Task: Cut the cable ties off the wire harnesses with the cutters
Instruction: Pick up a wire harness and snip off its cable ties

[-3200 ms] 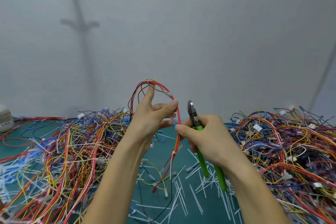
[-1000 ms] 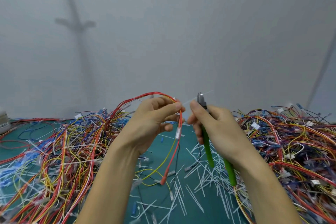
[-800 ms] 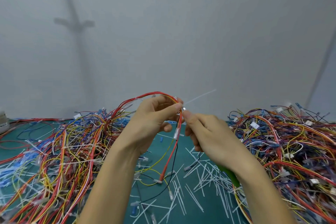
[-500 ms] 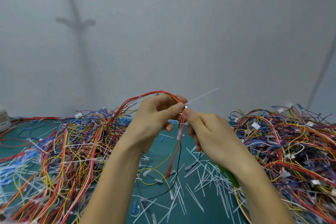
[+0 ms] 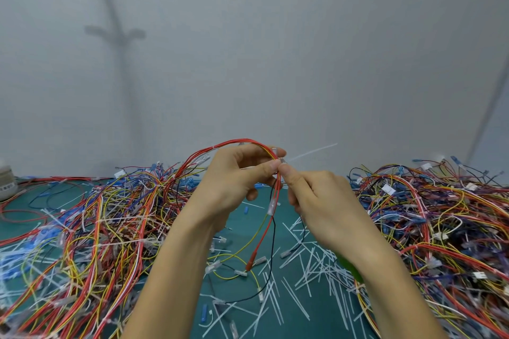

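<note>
Left hand (image 5: 237, 181) pinches wire harness (image 5: 275, 195) at loop top, 12 o'clock of teal gap. Right hand (image 5: 316, 201) fingertips nip cable tie (image 5: 311, 151), tail pointing 2 o'clock. Cutters (image 5: 351, 270) peek under wrist. Harness light, floppy. Tie thin, springy, slick: grab near head.

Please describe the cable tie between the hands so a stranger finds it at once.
The left hand and right hand meet above the green mat, between wire heaps. From their fingertips a thin white cable tie sticks out up and rightwards. Unlike the cut ties on the mat, it stands in the air.
</note>
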A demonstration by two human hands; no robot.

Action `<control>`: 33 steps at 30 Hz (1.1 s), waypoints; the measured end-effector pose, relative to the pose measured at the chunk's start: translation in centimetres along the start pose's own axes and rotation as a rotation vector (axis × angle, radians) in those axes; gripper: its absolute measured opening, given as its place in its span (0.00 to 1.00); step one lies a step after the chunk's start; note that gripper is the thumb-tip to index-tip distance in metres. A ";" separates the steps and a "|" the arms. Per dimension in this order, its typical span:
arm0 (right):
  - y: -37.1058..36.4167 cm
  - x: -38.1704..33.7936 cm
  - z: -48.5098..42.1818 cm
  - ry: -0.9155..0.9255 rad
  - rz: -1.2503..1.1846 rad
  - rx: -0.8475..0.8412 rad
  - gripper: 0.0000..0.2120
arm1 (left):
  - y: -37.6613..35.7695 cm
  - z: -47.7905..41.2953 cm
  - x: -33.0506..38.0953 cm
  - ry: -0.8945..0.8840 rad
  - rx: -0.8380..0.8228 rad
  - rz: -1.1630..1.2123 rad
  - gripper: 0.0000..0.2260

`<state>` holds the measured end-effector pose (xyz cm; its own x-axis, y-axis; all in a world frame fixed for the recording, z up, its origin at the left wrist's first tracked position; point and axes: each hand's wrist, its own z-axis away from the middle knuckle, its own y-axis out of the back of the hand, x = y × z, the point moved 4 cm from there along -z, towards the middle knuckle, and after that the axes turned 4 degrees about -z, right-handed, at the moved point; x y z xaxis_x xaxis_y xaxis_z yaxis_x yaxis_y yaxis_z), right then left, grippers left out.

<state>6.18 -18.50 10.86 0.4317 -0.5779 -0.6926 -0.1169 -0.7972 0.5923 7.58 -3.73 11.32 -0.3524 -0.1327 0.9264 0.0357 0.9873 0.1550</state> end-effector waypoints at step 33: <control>3.1 2.2 -0.4 -0.145 -0.460 0.380 0.06 | -1.5 0.2 -0.2 -0.019 -0.215 -0.470 0.10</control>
<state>7.16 -22.18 11.35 0.3907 -0.1567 -0.9071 -0.2701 -0.9615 0.0498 7.36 -5.20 10.82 -0.3937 -0.5539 0.7336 0.0602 0.7808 0.6219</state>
